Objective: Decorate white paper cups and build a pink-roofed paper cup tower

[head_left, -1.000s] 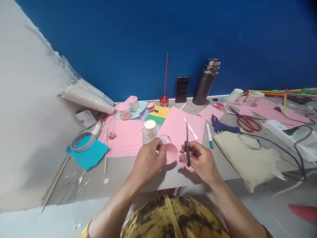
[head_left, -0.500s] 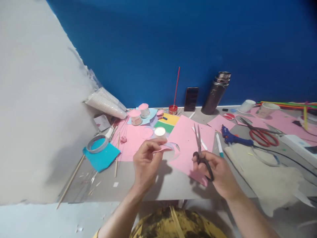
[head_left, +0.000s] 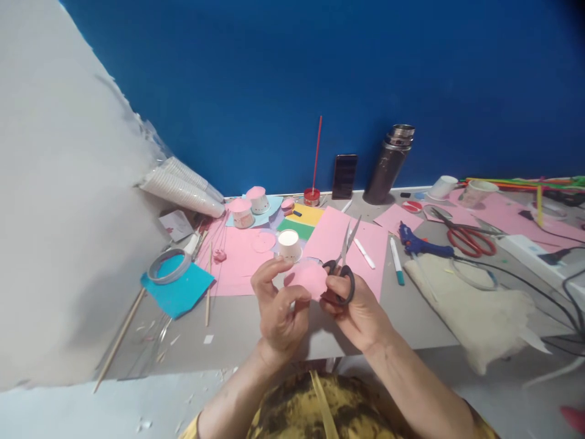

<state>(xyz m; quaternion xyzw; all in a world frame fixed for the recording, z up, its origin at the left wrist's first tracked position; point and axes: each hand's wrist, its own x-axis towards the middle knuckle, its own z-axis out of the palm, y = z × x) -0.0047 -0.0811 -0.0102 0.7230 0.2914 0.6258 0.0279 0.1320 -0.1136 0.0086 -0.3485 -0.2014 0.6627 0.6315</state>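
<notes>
A round pink paper piece is pinched at its lower left by my left hand. My right hand holds black-handled scissors, their blades slightly apart and pointing up, away from the paper. The right fingertips touch the paper's right edge, so both hands are on it. Just beyond the left fingers stands a white paper cup with its white round end up. Behind the scissors lies a large pink sheet with a white pen on it.
Two cups with pink tops stand at the back left, near stacked paper cups. A tape roll rests on blue paper. To the right are a blue glue gun, red-handled scissors, a cloth and a dark flask.
My right hand has moved left with the scissors to meet the paper in my left hand. The pink paper has turned to show its flat face. The view has shifted slightly.
</notes>
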